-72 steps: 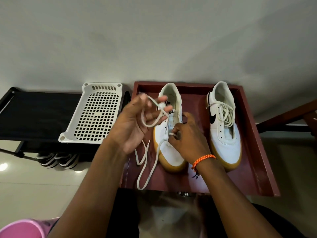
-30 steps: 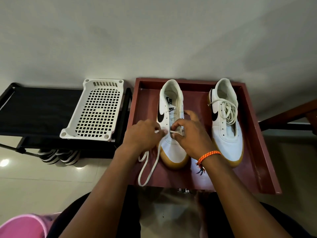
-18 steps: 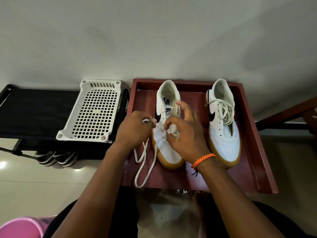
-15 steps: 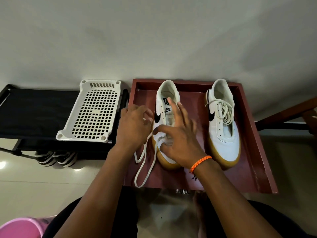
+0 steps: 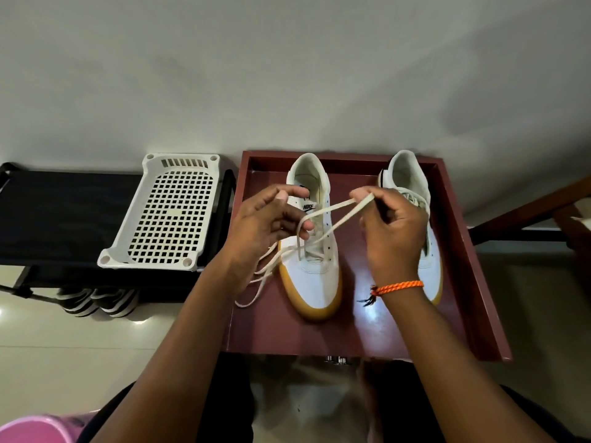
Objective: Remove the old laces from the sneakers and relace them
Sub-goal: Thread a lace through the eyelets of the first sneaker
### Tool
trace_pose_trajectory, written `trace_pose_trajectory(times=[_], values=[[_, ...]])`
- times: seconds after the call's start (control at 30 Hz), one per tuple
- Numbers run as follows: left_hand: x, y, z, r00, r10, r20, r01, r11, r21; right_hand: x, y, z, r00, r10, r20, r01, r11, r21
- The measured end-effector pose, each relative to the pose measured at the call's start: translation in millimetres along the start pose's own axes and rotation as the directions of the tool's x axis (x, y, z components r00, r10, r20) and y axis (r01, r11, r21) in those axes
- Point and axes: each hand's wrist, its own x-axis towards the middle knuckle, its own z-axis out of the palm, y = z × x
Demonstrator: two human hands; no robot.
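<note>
Between the two sneakers [image 5: 311, 276] [image 5: 430, 273] you have an open strip of red tray floor [image 5: 353, 327]; its near part is bare too. The tray walls [image 5: 473, 266] block the right and far sides, and the white basket [image 5: 169, 215] stands left.

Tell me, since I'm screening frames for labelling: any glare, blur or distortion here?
Head view: glare patch on the red tray near the right hand; bright reflections on the glossy floor; wide-angle bending at the edges; lace and left hand reasonably sharp.

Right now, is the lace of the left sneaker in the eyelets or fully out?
Partly in. The lace runs from the lower eyelets of the left sneaker up to the right hand; the upper eyelets are empty.
</note>
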Motion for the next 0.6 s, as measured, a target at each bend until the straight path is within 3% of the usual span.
trace_pose_trajectory(times=[0.17,0.27,0.3,0.37,0.43,0.5,0.6], values=[[-2,13,-7,0.998,0.024,-0.065,-0.041,0.960,-0.276,16,8,-15,0.964,0.207,-0.165,-0.143,0.932,0.334],[-2,17,-16,0.968,-0.056,-0.246,-0.037,0.933,-0.359,22,11,-20,0.938,0.295,-0.181,-0.192,0.879,0.436],[-1,14,-19,0.933,-0.095,-0.347,-0.010,0.957,-0.288,22,11,-21,0.927,0.330,-0.179,-0.214,0.855,0.473],[3,3,-26,0.837,-0.076,-0.542,0.124,0.991,0.052,21,9,-21,0.911,0.386,-0.144,-0.254,0.801,0.542],[4,-8,-28,0.793,0.074,-0.604,0.269,0.848,0.457,19,6,-15,0.911,0.409,-0.057,-0.306,0.761,0.572],[4,-12,-21,0.828,0.211,-0.519,0.221,0.728,0.649,13,2,-8,0.916,0.393,0.082,-0.373,0.758,0.535],[4,-10,5,0.945,0.253,-0.208,-0.103,0.832,0.545,1,-4,3,0.907,0.284,0.311,-0.386,0.856,0.344]])
